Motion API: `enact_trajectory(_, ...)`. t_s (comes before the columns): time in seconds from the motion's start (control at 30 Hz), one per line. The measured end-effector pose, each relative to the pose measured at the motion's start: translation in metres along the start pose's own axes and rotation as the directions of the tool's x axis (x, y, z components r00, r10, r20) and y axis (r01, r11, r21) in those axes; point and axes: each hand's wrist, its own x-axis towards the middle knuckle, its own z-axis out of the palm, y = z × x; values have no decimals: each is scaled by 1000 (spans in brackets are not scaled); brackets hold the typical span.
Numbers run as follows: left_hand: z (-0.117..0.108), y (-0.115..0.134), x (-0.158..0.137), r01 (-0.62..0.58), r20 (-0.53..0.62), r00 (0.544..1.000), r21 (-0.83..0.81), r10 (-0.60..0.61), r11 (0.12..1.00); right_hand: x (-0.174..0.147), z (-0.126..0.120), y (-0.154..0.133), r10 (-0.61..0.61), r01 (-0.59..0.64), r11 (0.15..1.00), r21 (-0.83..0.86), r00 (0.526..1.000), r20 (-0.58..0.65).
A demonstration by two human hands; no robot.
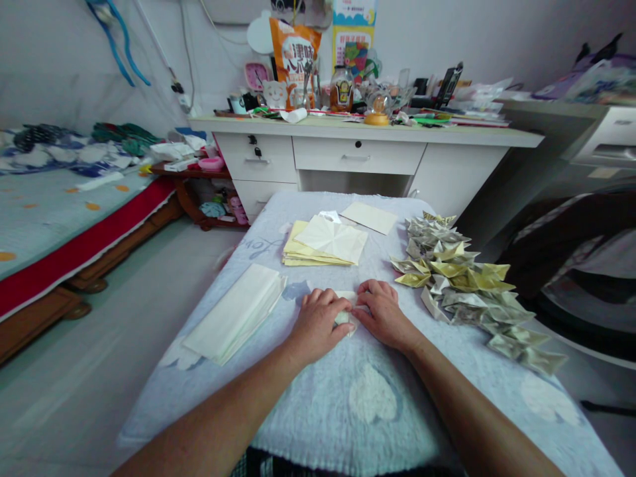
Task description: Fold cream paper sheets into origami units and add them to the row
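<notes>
Bare forearms reach in from the bottom edge of the head view, the left forearm [238,411] slanting inward from one side and the right forearm [462,397] from the other, both low over a pale blue patterned cloth [322,414]. They meet at a small piece of white paper [346,294], which lies on the cloth between the hands, partly hidden by the fingers. This looks like a folding step, with a crease being shaped or pressed; the next move calls for keeping the edges lined up while the fold is pressed flat.

The left hand [320,321] is palm-down, fingers curled together, holding the paper between thumb and forefinger. The right hand [382,311], bent inward, is narrow, its fingertips gripping the paper close to the left ones. Folded paper boat-like shapes [462,278] crowd the right side; white sheets [236,311] lie left, yellow sheets [301,255] beyond.
</notes>
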Motion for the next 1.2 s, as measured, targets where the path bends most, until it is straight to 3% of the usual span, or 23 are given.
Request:
enact_trajectory(0.33, 0, -2, 0, -25, -6, 1000, -12, 24, 1000, 0, 2, 0, 15, -15, 1000, -12, 1000, -11)
enact_trajectory(0.73, -8, 6, -4, -109, 2, 994, 134, 109, 985, -4, -1, 0, 46, -41, 996, 79, 997, -55)
enact_trajectory(1.2, -4, 5, -4, -197, -3, 980, 162, 200, 967, -5, 3, -1, 8, -8, 1000, 3, 997, -83)
